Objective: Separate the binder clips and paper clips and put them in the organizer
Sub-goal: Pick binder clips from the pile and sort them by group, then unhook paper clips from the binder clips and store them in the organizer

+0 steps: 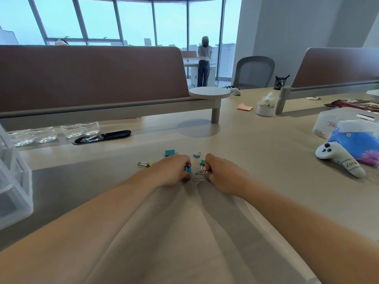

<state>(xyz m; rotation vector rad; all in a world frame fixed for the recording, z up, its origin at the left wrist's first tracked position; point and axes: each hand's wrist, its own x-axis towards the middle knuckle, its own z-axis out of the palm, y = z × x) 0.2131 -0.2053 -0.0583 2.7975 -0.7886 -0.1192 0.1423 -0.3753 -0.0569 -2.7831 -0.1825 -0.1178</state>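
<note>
Fingers of left hand [174,171] curl around a teal binder clip [187,170]; right hand [220,174] pinches wire clip handles [202,172], clip bodies hidden. Yellow clip [146,163] left of hands; organizer [14,181] cropped far left. Desk [266,181] right of hands open.

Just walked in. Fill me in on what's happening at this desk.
A person is sorting clips on the desk. The left hand pinches a teal binder clip, and the right hand grips a cluster of metal clips. A yellow binder clip, a teal one and a small teal one lie loose nearby. The clear organizer sits at the far left edge; whether it holds anything cannot be told.
</note>
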